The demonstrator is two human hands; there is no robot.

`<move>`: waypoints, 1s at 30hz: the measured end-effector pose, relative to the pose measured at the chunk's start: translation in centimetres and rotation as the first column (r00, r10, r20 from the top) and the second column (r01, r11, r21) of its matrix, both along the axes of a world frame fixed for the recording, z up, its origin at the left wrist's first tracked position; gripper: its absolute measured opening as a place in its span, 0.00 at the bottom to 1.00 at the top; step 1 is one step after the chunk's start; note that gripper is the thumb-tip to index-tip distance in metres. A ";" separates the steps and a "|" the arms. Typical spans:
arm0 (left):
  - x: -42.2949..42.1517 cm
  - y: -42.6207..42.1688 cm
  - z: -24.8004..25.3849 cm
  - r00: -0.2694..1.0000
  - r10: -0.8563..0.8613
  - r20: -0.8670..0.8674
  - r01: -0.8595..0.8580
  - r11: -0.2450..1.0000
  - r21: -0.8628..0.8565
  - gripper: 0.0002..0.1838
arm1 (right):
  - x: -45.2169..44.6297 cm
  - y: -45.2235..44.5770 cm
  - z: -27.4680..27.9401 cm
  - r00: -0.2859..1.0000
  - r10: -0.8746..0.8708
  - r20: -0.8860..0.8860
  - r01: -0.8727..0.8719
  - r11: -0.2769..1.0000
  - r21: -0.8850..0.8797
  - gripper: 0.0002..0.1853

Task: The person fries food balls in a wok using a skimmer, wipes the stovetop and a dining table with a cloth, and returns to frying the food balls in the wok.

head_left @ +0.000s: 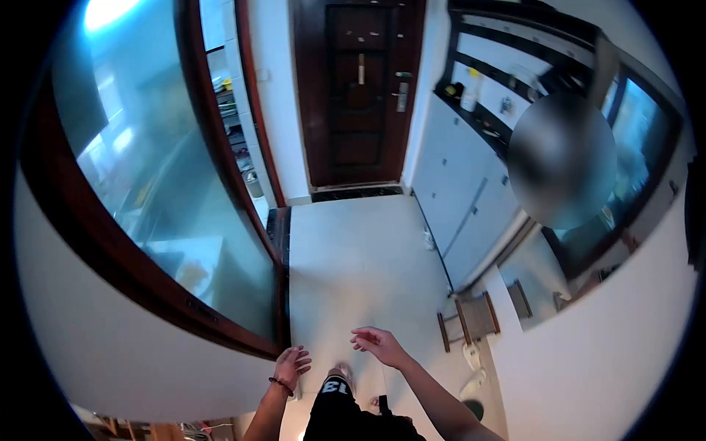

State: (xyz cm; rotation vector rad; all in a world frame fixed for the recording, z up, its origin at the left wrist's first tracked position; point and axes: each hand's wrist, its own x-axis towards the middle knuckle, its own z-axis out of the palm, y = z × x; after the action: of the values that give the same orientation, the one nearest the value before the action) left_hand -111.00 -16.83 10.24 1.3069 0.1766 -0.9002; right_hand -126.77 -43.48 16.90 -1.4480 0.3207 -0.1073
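My left hand point(292, 366), with a dark bracelet at the wrist, is raised near the lower corner of the sliding glass door point(220, 213). Its fingers are apart and loosely curved, and nothing shows in them. Over the pale tiled floor point(353, 257) hovers my right hand point(379, 344), its fingers stretched forward and lightly bent, holding nothing. Below and between the hands are my dark shorts point(334, 411) with a white "13" and part of one foot.
A dark brown door point(358, 95) with a metal handle stands ahead. Grey cabinets point(463, 176) line the right side, bearing small items. A small wooden stool point(474, 316) and white shoes point(473, 381) lie by the right wall. A blurred disc covers part of the mirror point(632, 125).
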 end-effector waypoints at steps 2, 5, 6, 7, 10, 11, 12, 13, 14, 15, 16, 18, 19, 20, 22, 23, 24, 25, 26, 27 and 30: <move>12.4 -11.2 -2.0 0.998 0.061 -0.020 -0.061 0.998 -0.018 0.17 | 14.0 -12.1 -2.9 0.998 0.056 -0.024 -0.056 0.998 0.012 0.17; 15.0 -14.0 -2.7 0.996 0.087 -0.036 -0.091 0.989 -0.114 0.20 | 17.8 -16.6 -2.9 0.998 0.051 -0.044 -0.056 0.992 -0.116 0.18; 18.8 -17.3 -3.4 0.994 0.101 -0.041 -0.105 0.987 -0.121 0.20 | 21.3 -19.9 -2.5 0.997 0.065 -0.049 -0.071 0.990 -0.123 0.18; 21.9 -20.1 -3.5 0.990 0.109 -0.089 -0.119 0.985 -0.125 0.20 | 24.0 -22.7 -1.8 0.996 0.022 -0.082 -0.032 0.993 -0.115 0.17; 30.1 -28.8 -1.5 0.985 0.108 -0.136 -0.125 0.984 -0.124 0.20 | 30.7 -31.2 0.5 0.994 -0.033 -0.102 0.020 0.992 -0.124 0.17; 32.7 -31.6 -0.5 0.990 0.063 -0.130 -0.083 0.984 -0.160 0.20 | 32.8 -33.7 0.9 0.994 -0.062 -0.088 0.053 0.994 -0.095 0.17; 35.0 -34.1 0.2 0.993 0.019 -0.120 -0.042 0.981 -0.191 0.20 | 34.4 -35.8 0.9 0.993 -0.089 -0.074 0.084 0.995 -0.060 0.17; 37.4 -36.7 1.4 0.995 -0.005 -0.098 -0.014 0.981 -0.191 0.20 | 36.2 -37.9 0.8 0.989 -0.120 -0.088 0.116 0.992 -0.050 0.16; 40.5 -39.3 2.1 0.995 0.010 -0.097 -0.028 0.983 -0.182 0.20 | 38.7 -40.5 0.7 0.984 -0.148 -0.102 0.144 0.989 -0.045 0.16; 43.5 -41.5 2.5 0.999 -0.027 -0.038 0.019 0.979 -0.201 0.19 | 41.2 -42.9 0.1 0.980 -0.167 -0.108 0.165 0.986 -0.023 0.15; 46.4 -43.5 2.6 0.998 -0.063 0.022 0.066 0.974 -0.217 0.19 | 43.9 -45.3 -0.6 0.983 -0.144 -0.115 0.144 0.990 -0.014 0.15; 52.5 -46.8 2.1 1.000 -0.009 0.014 0.011 0.986 -0.165 0.19 | 50.1 -50.0 -2.3 0.973 -0.161 -0.165 0.159 0.987 -0.029 0.15; 55.8 -48.0 1.6 0.999 0.040 0.011 -0.038 0.987 -0.156 0.18 | 54.1 -52.2 -3.3 0.980 -0.131 -0.149 0.129 0.991 -0.025 0.14; 58.6 -48.6 1.3 0.995 0.098 0.010 -0.096 0.985 -0.147 0.18 | 58.1 -54.1 -4.2 0.984 -0.092 -0.152 0.090 0.996 -0.018 0.14; 64.2 -49.0 -1.0 0.971 0.237 -0.029 -0.239 0.963 -0.128 0.18 | 67.1 -57.5 -4.9 0.992 -0.003 -0.125 0.001 1.000 -0.020 0.14; 66.6 -49.1 -1.7 0.938 0.340 -0.065 -0.345 0.935 -0.087 0.18 | 71.9 -58.2 -4.7 0.990 0.054 -0.128 -0.057 0.998 -0.018 0.14; 68.4 -48.4 -2.1 0.900 0.427 -0.091 -0.432 0.901 -0.035 0.18 | 75.8 -57.8 -4.4 0.987 0.097 -0.126 -0.098 0.995 -0.005 0.14; 70.8 -47.9 -1.5 0.884 0.461 -0.075 -0.465 0.885 -0.036 0.18 | 80.7 -57.7 -4.1 0.975 0.194 -0.104 -0.194 0.981 0.012 0.14; 72.7 -48.3 -0.5 0.873 0.482 -0.068 -0.486 0.873 -0.048 0.17 | 85.8 -58.0 -3.1 0.952 0.294 -0.084 -0.293 0.956 0.025 0.14; 74.4 -48.5 -0.3 0.858 0.507 -0.081 -0.512 0.857 -0.061 0.17 | 90.4 -57.5 -2.3 0.918 0.385 -0.094 -0.386 0.922 0.007 0.14; 79.1 -48.3 -0.4 0.745 0.664 -0.054 -0.666 0.742 -0.067 0.17 | 101.5 -54.7 -1.3 0.792 0.606 -0.073 -0.608 0.794 0.000 0.15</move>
State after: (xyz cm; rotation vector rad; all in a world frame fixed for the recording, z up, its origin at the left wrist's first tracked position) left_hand -31.92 -65.15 9.80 1.0333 0.5871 -0.2962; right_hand -25.24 -98.20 15.60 -1.5173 -0.1081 0.4699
